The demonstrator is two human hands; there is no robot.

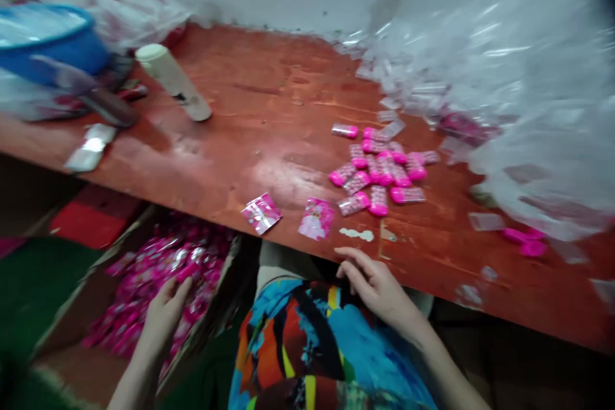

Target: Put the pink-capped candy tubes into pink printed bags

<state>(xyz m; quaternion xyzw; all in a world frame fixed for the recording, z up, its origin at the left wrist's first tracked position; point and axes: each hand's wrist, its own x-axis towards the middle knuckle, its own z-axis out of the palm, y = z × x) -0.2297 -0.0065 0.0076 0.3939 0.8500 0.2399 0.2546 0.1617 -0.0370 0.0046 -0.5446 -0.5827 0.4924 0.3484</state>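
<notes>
My left hand (166, 311) hangs over the cardboard box (72, 333) beside my lap, its thumb and finger apart. Below it, shiny pink packets (158, 269) fill the box; something bright pink shows by the fingertips, and I cannot make out whether they touch it. My right hand (369, 278) rests near the table's front edge with loosely bent, parted fingers and nothing visible in them. Close to it lie a flat pink printed card (316, 218), a shiny pink packet (262, 213) and a white wavy strip (356, 234). Farther right are several small clear tubes with pink caps (384, 166).
Clear plastic bags (519, 77) and loose clear pieces crowd the table's right side. Pink parts (526, 241) lie near them. A pale bottle (173, 82), a dark-handled tool (103, 102) and a blue basin (57, 45) stand or lie at the left of the reddish table (240, 115).
</notes>
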